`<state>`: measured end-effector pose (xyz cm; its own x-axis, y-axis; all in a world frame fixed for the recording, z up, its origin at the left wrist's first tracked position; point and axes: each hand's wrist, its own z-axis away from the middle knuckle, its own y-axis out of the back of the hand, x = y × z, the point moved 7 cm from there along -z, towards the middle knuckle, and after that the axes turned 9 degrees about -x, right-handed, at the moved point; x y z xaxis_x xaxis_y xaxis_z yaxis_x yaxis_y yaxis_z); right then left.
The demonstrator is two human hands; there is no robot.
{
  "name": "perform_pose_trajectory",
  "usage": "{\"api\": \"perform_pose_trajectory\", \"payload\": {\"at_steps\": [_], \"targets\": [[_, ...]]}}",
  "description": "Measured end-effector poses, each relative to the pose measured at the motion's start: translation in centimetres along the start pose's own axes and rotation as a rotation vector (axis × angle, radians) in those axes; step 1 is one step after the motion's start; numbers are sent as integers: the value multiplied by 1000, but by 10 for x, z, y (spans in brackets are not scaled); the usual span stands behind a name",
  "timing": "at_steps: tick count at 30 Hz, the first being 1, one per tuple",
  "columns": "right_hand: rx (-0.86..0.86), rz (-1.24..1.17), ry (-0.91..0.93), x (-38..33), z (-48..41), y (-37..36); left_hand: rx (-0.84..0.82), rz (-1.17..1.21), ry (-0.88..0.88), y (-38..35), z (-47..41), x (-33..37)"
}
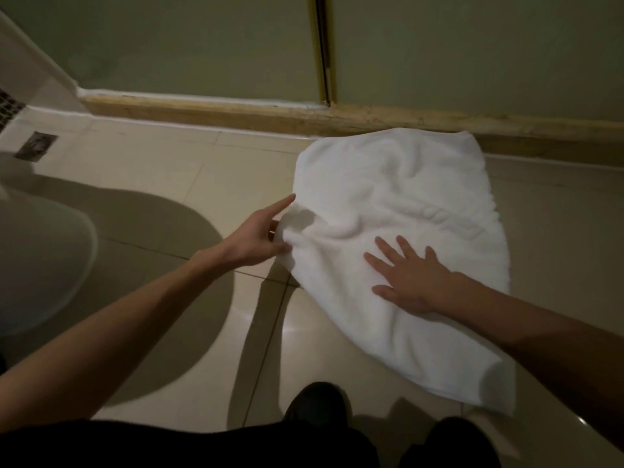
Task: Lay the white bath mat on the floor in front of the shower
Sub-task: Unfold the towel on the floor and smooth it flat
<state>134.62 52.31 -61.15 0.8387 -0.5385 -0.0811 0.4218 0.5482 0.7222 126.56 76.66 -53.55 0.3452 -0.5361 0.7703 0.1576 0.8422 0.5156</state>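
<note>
The white bath mat (388, 184) lay on the tiled floor (169, 204), its far edge touching the tan sill (236, 113) that ran along the foot of the shower panels (202, 45). A thin gold-coloured frame strip (326, 49) stood between two of those panels, just above the mat's far left corner. The mat sat askew to the sill, its length running from there back toward the person, and it was not flat: soft creases crossed its middle and its near end was rumpled, with a raised woven pattern showing near the centre. The left hand (256, 238) was at the mat's left edge, the thumb on top of the cloth and the lower fingers tucked beneath it, pinching a small fold, while the forefinger pointed straight out along the edge. The right hand (408, 282) rested palm down on the near half of the mat, fingers straight and spread wide, holding nothing. Both forearms were bare. To the left, well apart from the mat, stood a white rounded fixture (40, 258) (blurred, likely a toilet bowl), casting a broad shadow on the tiles. Near the floor's far left corner a small square drain (35, 145) was set in the tiles. At the near edge of the view a dark shoe (315, 403) stood on the floor, just left of the mat's near corner.
</note>
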Motion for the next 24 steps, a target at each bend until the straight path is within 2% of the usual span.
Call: {"api": "perform_pose_trajectory", "payload": {"at_steps": [7,11,15,20,24], "targets": [[-28,-52,-24,9,-3,3,102,251,37,21,-6,9],[-13,-54,-31,9,-5,0,60,343,94,5,-4,-8],[4,-54,-31,7,-6,-1,73,186,137,0,2,-29],[33,-69,-5,5,-8,-2,176,155,216,1,4,-53],[72,-59,23,1,-9,0,227,43,271,9,7,-68]]}}
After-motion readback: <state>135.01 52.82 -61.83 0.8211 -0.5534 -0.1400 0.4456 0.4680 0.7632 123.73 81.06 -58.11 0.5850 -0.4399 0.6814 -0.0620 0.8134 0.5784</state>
